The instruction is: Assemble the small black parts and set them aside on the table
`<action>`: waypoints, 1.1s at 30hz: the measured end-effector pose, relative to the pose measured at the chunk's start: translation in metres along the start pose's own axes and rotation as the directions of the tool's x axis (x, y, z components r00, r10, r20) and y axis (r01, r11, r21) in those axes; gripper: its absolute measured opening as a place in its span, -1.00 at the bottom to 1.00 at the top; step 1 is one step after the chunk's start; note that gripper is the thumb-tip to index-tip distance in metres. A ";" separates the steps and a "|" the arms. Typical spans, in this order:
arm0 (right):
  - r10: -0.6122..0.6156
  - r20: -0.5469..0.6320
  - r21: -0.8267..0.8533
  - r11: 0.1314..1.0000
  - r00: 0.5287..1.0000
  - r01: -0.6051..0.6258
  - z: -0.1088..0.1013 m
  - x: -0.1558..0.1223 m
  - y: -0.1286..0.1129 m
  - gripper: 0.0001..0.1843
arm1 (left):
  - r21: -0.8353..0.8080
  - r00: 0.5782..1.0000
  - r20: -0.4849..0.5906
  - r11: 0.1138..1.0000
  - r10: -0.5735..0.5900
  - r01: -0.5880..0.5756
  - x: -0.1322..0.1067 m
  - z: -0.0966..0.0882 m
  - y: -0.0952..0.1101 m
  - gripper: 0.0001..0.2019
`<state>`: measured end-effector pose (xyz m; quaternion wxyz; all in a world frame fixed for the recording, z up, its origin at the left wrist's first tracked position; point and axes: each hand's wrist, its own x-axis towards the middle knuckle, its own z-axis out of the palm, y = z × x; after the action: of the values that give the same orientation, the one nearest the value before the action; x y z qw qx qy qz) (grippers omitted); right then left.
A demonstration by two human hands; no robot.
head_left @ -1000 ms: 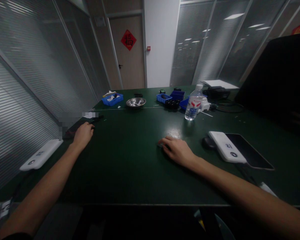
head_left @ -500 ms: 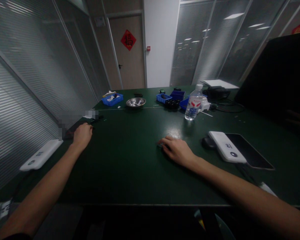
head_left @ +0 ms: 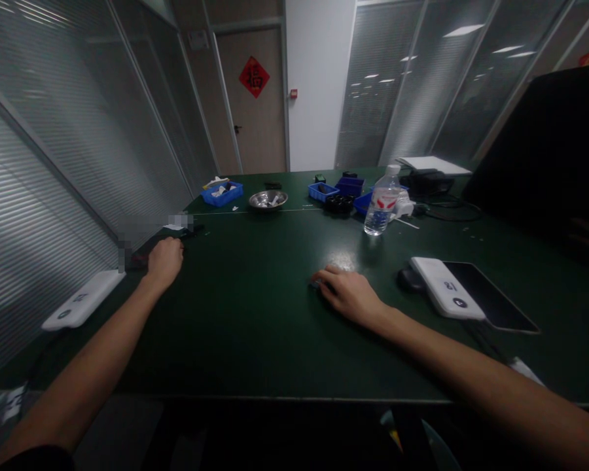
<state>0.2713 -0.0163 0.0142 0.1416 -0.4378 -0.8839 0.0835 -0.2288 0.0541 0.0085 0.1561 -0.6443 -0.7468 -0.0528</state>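
Note:
My left hand (head_left: pixel 165 263) is on the left side of the dark green table (head_left: pixel 245 340), its fingers curled down and partly hidden by the back of the hand. Beside it is a dark flat object (head_left: pixel 144 254), partly blurred out. My right hand (head_left: pixel 348 294) rests on the table right of the middle, fingers bent and fingertips together. A small pale thing shows at those fingertips, too small to name. Right of this hand, a white power bank (head_left: pixel 444 288) overlaps a dark tablet-like slab (head_left: pixel 495 297), with a black mouse-like object (head_left: pixel 410 280) beside it.
A clear water bottle (head_left: pixel 381 201) stands beyond my right hand. Farther back are a metal bowl (head_left: pixel 268 201), a blue basket (head_left: pixel 222 195), other blue trays (head_left: pixel 324 191) and black cables. Another white power bank (head_left: pixel 83 301) lies left. A large black screen (head_left: pixel 544 144) rises at right.
The view has shifted very slightly. Both hands keep nearly the same place and pose on the table, and the objects around them have not moved.

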 end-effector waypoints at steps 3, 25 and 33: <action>0.002 0.002 -0.007 1.000 1.000 -0.002 0.000 0.000 0.001 -0.69 | -0.079 0.999 -0.013 0.996 -0.048 0.047 -0.001 0.002 -0.006 -0.73; -0.115 -0.065 0.137 0.983 0.991 0.123 0.003 -0.001 -0.008 -0.80 | -0.898 0.760 -0.016 0.325 0.649 -0.296 -0.102 -0.060 0.216 -0.85; -0.187 -0.047 0.171 0.966 0.981 0.192 0.001 -0.003 -0.014 -0.87 | -0.857 0.774 -0.023 0.385 0.633 -0.341 -0.102 -0.062 0.212 -0.79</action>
<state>0.2622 -0.0273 0.0160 0.2004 -0.3384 -0.9087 0.1402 0.0010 -0.0245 0.0102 -0.2746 -0.8304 -0.4183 -0.2450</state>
